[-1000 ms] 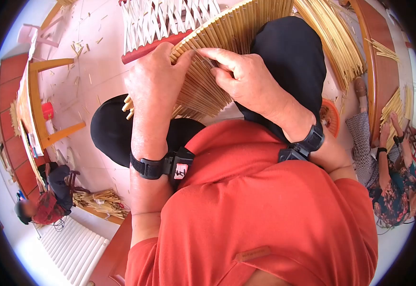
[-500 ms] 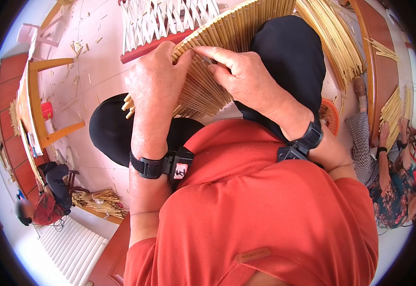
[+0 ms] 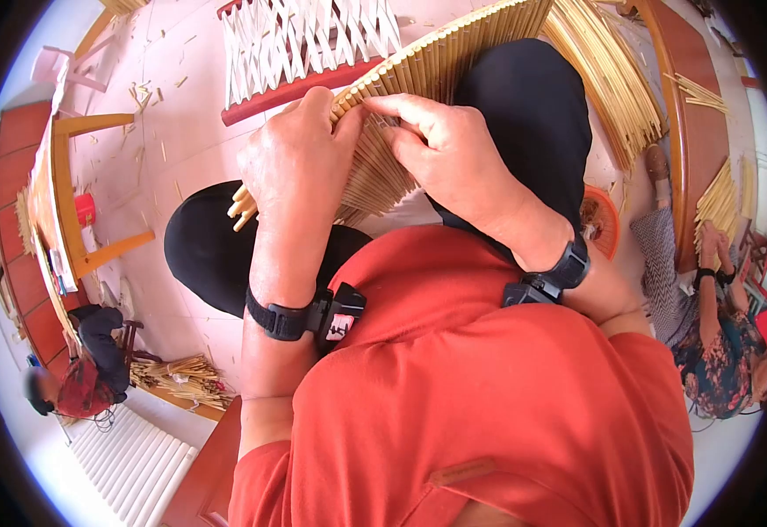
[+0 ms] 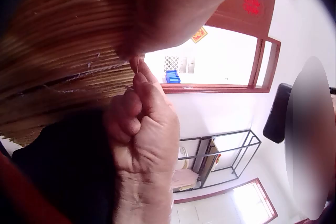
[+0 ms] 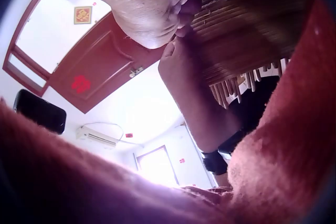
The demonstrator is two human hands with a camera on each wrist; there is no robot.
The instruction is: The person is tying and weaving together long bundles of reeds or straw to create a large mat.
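A mat of thin straw-coloured stalks [image 3: 427, 66], bound side by side with thread, lies across the person's lap. The left hand [image 3: 300, 162] grips the mat's near end, thumb on the edge and several stalk ends [image 3: 243, 209] poking out beside the wrist. Close to that thumb, the right hand [image 3: 458, 149] has its index finger and thumb at the mat's edge. In the left wrist view, this right hand [image 4: 149, 119] is curled and pinches a thin thread [image 4: 138, 66] running up to the mat. Rows of twisted thread [image 4: 68, 79] cross the stalks.
A white-strapped folding stool [image 3: 313, 48] with red rails stands ahead. More stalks [image 3: 607, 83] lie at the right by a wooden bench [image 3: 691, 132]. An orange basket [image 3: 601, 224] sits beside the right knee. Two other people [image 3: 85, 382] sit at the sides. Stalk scraps litter the floor.
Both hands and the mat's near end have shifted slightly down and right in the head view, staying close together. The person at the right has brought their hands closer together.
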